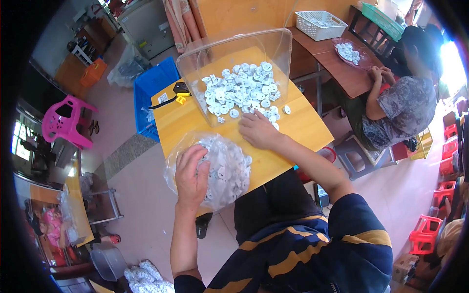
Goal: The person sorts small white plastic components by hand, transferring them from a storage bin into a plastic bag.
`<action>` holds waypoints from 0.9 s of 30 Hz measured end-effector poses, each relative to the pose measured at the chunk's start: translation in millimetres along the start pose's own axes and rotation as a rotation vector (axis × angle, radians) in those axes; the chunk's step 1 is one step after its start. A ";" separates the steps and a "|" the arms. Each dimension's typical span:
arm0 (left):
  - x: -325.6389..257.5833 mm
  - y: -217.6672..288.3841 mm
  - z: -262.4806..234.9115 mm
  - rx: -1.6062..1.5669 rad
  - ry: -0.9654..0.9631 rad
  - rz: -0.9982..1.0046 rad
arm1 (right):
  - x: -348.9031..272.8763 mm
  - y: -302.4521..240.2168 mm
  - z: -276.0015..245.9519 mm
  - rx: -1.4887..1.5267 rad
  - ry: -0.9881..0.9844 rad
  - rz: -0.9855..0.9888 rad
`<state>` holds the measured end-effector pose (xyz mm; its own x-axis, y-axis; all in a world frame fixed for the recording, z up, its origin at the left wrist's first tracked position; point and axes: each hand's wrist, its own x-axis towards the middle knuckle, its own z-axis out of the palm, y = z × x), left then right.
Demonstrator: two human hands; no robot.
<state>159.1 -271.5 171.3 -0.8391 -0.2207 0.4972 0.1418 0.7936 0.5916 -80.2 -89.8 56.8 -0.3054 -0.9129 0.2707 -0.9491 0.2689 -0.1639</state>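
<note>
A clear plastic bag [225, 188] full of small white round plastic pieces sits at the near left edge of the yellow wooden table [288, 156]. My left hand [191, 173] is curled over the bag's left side, thumb apart from the fingers, gripping the film. Behind it, a clear plastic bin [286, 53] lies tipped with its opening toward me. White pieces [239, 90] are heaped in it and spill past its lip. My right hand [259, 131] rests palm down at this spill, fingers stretched out and touching pieces; its fingertips are partly hidden.
A yellow-and-black hand tool [181, 95] lies left of the bin. Beside the table stands a blue crate [146, 88]. At right, a person [400, 97] sits by a brown table [337, 73] with a plate of white pieces [348, 52] and a white basket [320, 31]. A pink chair [66, 119] stands left.
</note>
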 end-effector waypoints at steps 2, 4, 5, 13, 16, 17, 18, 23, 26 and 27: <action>3.1 12.5 -2.1 -0.007 0.010 0.000 | -22.0 -0.2 -6.5 0.026 0.075 -0.031; 5.0 36.1 -1.6 -0.041 0.023 0.041 | -40.9 -3.9 -25.0 0.146 0.246 0.076; 5.0 47.0 2.0 -0.052 0.017 0.069 | -49.1 1.2 -29.5 0.173 0.323 0.103; -20.0 80.9 122.2 -0.157 -0.155 0.042 | -70.9 12.0 -24.6 0.256 0.401 0.172; -17.4 58.9 167.9 -0.043 -0.120 0.001 | -80.8 20.0 -18.7 0.129 0.396 0.076; -15.4 53.9 178.8 -0.039 -0.110 -0.001 | -88.0 21.2 -18.0 0.139 0.397 0.096; -12.9 49.9 189.2 0.006 -0.111 -0.029 | -97.0 23.5 -16.4 0.150 0.395 0.123; -12.2 33.9 221.5 0.162 -0.110 -0.035 | -123.0 28.9 -23.6 0.328 0.492 0.217; -11.5 38.5 231.7 0.195 -0.060 0.009 | -131.7 39.6 -18.2 0.627 0.621 0.418; -11.3 39.2 235.1 0.184 -0.026 0.023 | -133.1 47.6 -11.2 0.820 0.674 0.544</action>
<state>50.7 -104.6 39.6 -0.8506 -0.1886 0.4909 0.0644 0.8891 0.4532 -85.6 47.9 23.6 -0.8641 -0.3289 0.3811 -0.4250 0.0711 -0.9024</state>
